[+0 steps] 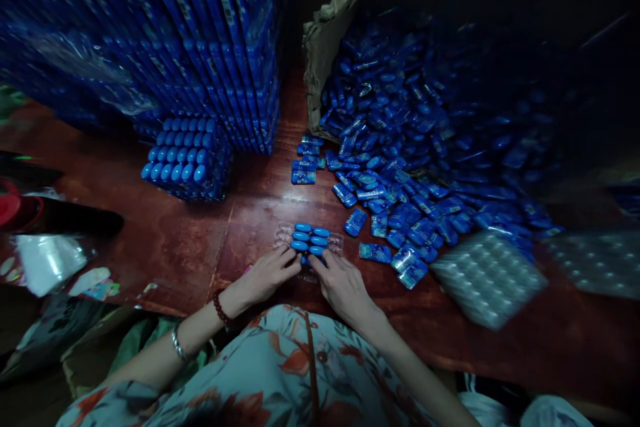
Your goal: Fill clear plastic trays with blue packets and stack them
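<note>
A clear plastic blister tray (pixel 335 243) lies on the table in front of me. Two columns of glossy blue oval-ended packs (pixel 301 237) fill its middle, while its side cells show bare plastic. My left hand (pixel 270 271), with a beaded bracelet and a silver bangle on its arm, has fingers bent closed on a blue pack at the tray's near edge. Opposite it, my right hand (pixel 346 285) curls its thumb and fingers on another blue pack in the near row. The fingers partly hide both packs.
A large cardboard box (pixel 320 47) on its side spills loose blue packs (pixel 410 213) across the right. Tall stacks of filled trays (pixel 215 33) rise at left, behind a smaller stack (pixel 185 160). Empty clear trays (pixel 493 277) lie right; a red-lidded dark bottle (pixel 70 215) lies left.
</note>
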### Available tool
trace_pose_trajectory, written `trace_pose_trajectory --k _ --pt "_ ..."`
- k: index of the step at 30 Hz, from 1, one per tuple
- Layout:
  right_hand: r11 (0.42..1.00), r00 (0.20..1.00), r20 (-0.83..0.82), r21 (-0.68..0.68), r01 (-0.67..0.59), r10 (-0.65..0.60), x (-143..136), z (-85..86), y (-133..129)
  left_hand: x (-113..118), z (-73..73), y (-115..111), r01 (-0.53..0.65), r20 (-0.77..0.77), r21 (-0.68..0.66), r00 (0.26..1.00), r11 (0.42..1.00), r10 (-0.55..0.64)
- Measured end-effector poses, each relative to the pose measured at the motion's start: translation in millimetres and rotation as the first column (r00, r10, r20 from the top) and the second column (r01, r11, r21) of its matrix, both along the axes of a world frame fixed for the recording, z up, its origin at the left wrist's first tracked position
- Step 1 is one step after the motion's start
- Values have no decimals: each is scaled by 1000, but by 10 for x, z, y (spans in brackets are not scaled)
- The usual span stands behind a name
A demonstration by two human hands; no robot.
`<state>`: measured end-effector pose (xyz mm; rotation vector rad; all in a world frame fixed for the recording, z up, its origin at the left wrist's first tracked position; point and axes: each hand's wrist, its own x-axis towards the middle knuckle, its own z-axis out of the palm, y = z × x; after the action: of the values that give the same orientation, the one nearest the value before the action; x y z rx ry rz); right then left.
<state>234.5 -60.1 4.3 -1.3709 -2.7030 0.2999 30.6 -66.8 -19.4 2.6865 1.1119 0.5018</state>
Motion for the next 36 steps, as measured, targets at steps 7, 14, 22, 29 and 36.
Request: trace_pose_trajectory --k 7,14,22,29,36 --pt "980 980 -201 195 34 6 233 -155 49 -133 0 134 -68 78 175 995 982 55" --pt "952 969 65 214 218 -237 604 -261 605 -10 3 1109 -380 220 -75 895 922 387" --pt "988 983 104 24 150 -152 652 -248 889 112 -132 1821 -509 -48 -216 858 833 512" --pt "747 500 -564 -575 333 -657 717 -332 199 -435 -244 974 -405 305 -458 765 792 568" --pt "917 565 -731 -373 140 -383 247 -314 -244 -552 -112 -39 -466 390 -669 443 579 807"
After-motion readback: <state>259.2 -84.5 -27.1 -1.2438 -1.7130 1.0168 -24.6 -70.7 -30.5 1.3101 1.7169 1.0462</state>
